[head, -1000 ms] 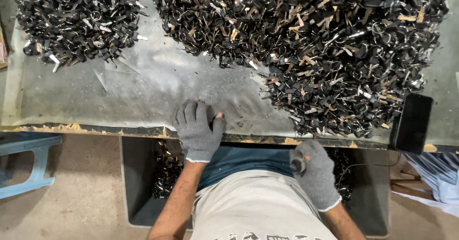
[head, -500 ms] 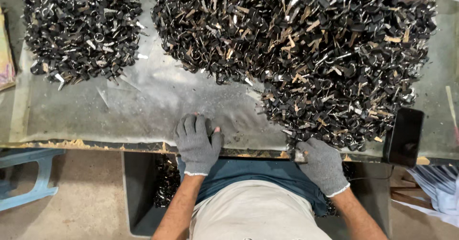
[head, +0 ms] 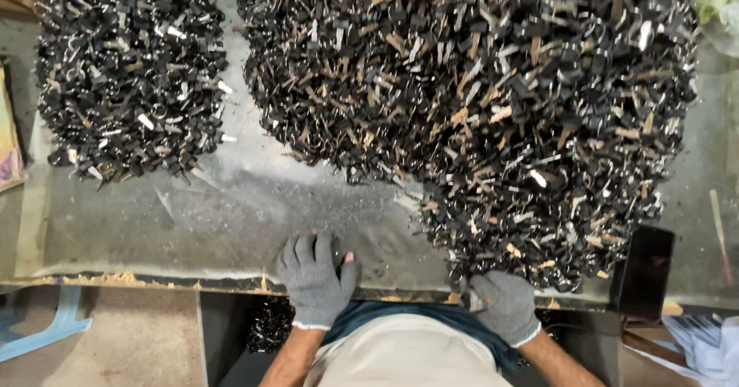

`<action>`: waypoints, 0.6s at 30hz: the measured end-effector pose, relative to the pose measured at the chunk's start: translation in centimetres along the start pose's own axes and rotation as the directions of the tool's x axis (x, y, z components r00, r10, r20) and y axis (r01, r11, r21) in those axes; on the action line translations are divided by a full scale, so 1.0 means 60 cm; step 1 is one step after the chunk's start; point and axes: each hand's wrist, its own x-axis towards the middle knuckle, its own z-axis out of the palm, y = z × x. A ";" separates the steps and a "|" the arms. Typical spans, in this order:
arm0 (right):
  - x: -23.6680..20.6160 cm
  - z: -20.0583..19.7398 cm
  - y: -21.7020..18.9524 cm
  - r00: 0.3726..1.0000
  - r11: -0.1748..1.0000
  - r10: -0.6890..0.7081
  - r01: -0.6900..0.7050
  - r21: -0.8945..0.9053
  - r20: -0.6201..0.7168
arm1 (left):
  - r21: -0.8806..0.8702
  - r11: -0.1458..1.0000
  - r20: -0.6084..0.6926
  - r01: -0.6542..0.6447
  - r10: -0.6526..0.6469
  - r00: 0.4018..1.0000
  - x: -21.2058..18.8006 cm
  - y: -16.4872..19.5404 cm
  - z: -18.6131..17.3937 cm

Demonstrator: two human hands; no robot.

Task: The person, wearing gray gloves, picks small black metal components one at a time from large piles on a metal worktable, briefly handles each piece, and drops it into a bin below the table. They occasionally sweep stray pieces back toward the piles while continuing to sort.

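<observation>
Your right hand (head: 502, 304) has risen to the big pile (head: 493, 110), closed on a piece; your left hand (head: 315, 278) stays flat on the worktop (head: 231, 217).

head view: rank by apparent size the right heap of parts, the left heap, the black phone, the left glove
1. Large right heap of small black and tan metal parts.
2. Smaller left heap of black metal parts.
3. Flat black rectangular phone and grey knit glove on the left hand: they look alike in size, so unranked.
</observation>
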 end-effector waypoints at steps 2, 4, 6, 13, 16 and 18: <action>0.009 0.000 0.006 1.000 0.999 -0.023 0.024 0.046 -0.021 | 0.013 1.000 0.027 0.012 -0.012 1.000 0.008 -0.002 0.008; 0.020 0.003 0.014 0.998 0.998 -0.066 0.066 0.022 -0.007 | 0.011 1.000 0.030 -0.003 0.002 1.000 0.019 -0.005 0.016; 0.028 0.005 0.020 0.997 0.997 -0.074 0.074 0.007 0.026 | 0.006 1.000 0.049 -0.011 0.011 0.999 0.029 -0.004 0.017; 0.031 0.003 0.046 0.993 0.994 -0.105 0.104 0.015 0.063 | 0.028 1.000 0.081 -0.006 0.003 0.997 0.064 0.016 -0.003; 0.026 0.010 0.056 0.992 0.994 -0.106 0.108 -0.020 0.074 | 0.027 1.000 0.071 0.001 -0.003 0.997 0.069 0.019 -0.002; 0.017 0.012 0.057 0.988 0.990 -0.138 0.139 -0.014 0.069 | 0.034 0.999 0.087 0.011 -0.014 0.996 0.064 0.019 -0.002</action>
